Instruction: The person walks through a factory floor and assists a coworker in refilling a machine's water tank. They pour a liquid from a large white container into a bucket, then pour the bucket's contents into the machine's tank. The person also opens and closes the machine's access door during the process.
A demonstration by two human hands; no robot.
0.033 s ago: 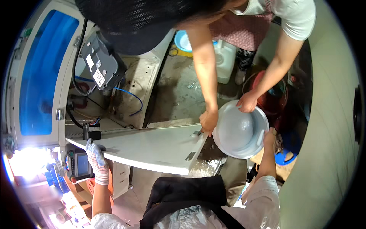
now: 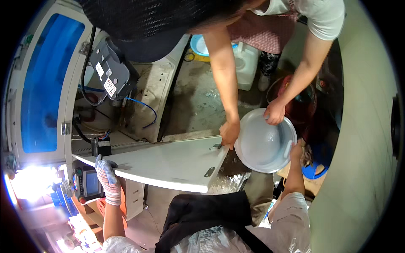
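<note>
Sleeves [image 2: 292,210] are white, glove [image 2: 108,182] striped — black apron [image 2: 209,213], perhaps.

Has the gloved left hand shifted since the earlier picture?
No; the left hand shows no clear shift either way, staying just below the black box in view.

From where I stand, the person has both arms spread wide, hands well apart. The left forearm [image 2: 113,221] runs almost straight away from the near edge, bare between a pale sleeve [image 2: 118,244] and a striped knit glove [image 2: 111,193] with greyish fingertips. That left hand [image 2: 108,175] shows its back, wrist in line with the arm, fingers bent forward at the far end.

Over on the right, the right forearm [image 2: 294,179] rises out of a loose white sleeve [image 2: 296,208], also heading for the far side. The right hand [image 2: 296,152] is bare, a little farther out than the left, its fingers curled in a grip toward the left; I can't make out each finger.
</note>
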